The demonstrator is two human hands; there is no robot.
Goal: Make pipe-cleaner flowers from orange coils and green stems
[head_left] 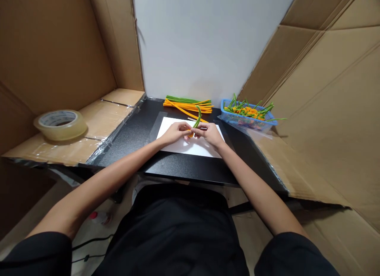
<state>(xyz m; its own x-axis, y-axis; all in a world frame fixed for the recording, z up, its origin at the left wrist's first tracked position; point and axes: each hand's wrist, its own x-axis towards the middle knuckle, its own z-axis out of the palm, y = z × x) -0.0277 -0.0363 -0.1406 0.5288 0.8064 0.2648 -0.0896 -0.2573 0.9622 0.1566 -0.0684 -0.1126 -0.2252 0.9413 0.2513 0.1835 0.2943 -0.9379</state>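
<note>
Over the white sheet (pixel 190 148), the left hand (pixel 175 133) and right hand (pixel 210 135) pinch a small piece — orange and rounded below, a curved green stem (pixel 198 117) rising above — with fuzzy-looking orange strips (pixel 190 107) beyond.

No readable txt, nos. or signs in view. Faint bluish print on the inner core of the tape roll (pixel 77 125), left side of frame, but too small/blurred to read.
</note>
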